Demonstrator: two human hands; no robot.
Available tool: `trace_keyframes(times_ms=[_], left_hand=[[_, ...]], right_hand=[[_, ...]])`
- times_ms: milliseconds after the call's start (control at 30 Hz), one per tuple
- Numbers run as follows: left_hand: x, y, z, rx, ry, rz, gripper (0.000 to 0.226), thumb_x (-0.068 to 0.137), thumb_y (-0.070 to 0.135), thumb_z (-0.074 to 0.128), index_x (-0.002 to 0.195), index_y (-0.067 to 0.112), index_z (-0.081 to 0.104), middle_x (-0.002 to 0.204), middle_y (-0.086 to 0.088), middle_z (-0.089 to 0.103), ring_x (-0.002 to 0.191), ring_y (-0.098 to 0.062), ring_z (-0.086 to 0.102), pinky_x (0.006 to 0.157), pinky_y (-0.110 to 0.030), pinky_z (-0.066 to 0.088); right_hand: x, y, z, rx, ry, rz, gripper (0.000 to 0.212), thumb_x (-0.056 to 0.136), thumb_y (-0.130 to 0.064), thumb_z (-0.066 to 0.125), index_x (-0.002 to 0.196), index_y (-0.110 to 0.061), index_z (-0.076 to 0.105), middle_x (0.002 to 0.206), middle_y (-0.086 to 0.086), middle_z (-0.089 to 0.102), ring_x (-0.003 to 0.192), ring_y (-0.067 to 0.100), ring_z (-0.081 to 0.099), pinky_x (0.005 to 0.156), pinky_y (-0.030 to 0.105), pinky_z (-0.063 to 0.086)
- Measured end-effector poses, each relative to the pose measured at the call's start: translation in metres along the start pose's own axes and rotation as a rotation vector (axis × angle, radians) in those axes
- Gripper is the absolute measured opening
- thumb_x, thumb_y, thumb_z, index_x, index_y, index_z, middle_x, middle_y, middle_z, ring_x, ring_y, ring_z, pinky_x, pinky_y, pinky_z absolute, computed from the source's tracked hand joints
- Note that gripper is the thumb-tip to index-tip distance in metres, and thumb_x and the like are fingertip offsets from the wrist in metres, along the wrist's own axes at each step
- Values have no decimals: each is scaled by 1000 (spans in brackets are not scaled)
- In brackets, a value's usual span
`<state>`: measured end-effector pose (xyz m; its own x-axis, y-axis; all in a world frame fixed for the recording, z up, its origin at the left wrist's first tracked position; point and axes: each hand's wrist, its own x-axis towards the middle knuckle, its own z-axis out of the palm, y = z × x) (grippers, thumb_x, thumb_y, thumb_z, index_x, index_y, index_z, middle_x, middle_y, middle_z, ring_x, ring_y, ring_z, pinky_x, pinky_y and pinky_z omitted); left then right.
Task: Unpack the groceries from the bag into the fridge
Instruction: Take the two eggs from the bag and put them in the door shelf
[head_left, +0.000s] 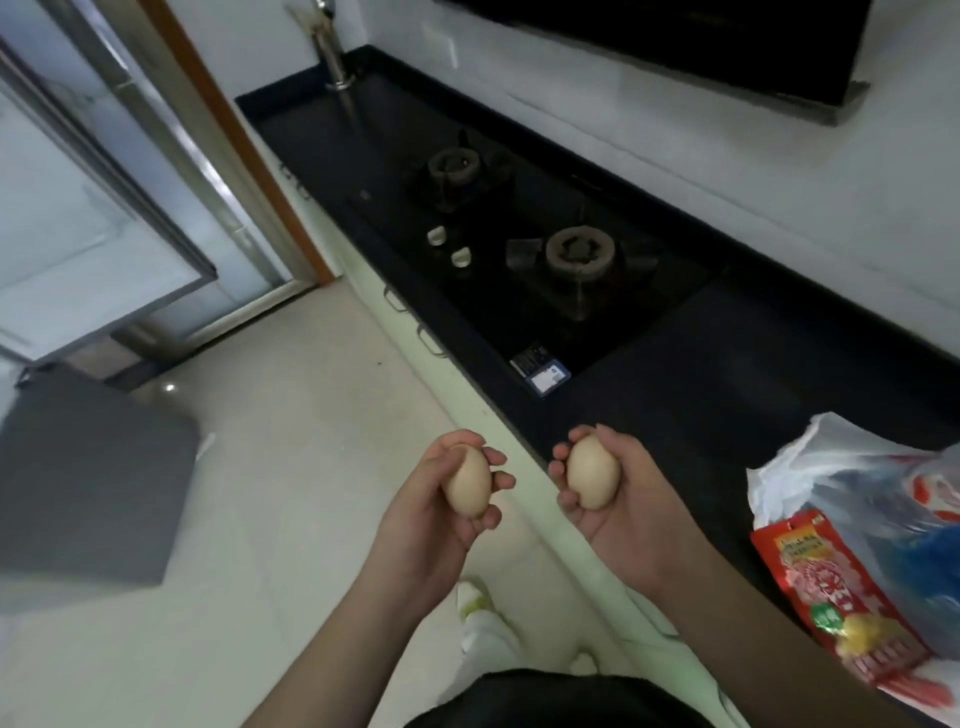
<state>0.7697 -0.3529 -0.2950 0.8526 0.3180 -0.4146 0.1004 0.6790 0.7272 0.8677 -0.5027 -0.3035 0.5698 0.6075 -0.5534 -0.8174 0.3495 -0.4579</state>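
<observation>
My left hand (441, 525) grips a pale brown egg (468, 480) over the floor, just left of the counter edge. My right hand (623, 499) grips a second egg (593, 472) above the counter's front edge. A white plastic grocery bag (857, 478) lies on the black counter at the right, with a red snack packet (831, 597) and something blue showing in it. At the far left, a grey door (88, 483) stands open with a lit white interior (78, 234) behind it, which looks like the fridge.
A black counter (727, 374) runs along the right with a two-burner gas hob (571, 254) set in it. A small blue and white card (543, 371) lies near its front edge. Pale tiled floor (285, 467) spreads between me and the fridge.
</observation>
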Motion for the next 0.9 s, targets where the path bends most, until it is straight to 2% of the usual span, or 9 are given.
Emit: trace_keyframes(times_ms=[167, 467, 900], left_hand=[[-46, 6, -27, -54, 146, 101, 15, 83, 17, 58, 97, 12, 59, 88, -10, 62, 69, -22, 61, 49, -25, 40], [-144, 19, -93, -232, 400, 306, 18, 85, 20, 52, 100, 12, 59, 86, -10, 63, 66, -21, 59, 49, -24, 40], [-329, 11, -219, -430, 672, 575, 18, 89, 20, 48, 100, 10, 59, 87, -11, 63, 67, -23, 60, 49, -26, 40]], right_hand=[[0, 31, 26, -122, -96, 103, 17, 92, -25, 51, 91, -11, 61, 79, 8, 64, 68, 17, 59, 53, 24, 47], [-15, 113, 90, -317, -263, 297, 17, 92, -23, 50, 88, -12, 63, 80, 9, 65, 69, 19, 59, 53, 25, 46], [-86, 312, 169, -505, -468, 579, 12, 84, -22, 57, 85, -13, 64, 81, 8, 63, 64, 20, 57, 51, 25, 45]])
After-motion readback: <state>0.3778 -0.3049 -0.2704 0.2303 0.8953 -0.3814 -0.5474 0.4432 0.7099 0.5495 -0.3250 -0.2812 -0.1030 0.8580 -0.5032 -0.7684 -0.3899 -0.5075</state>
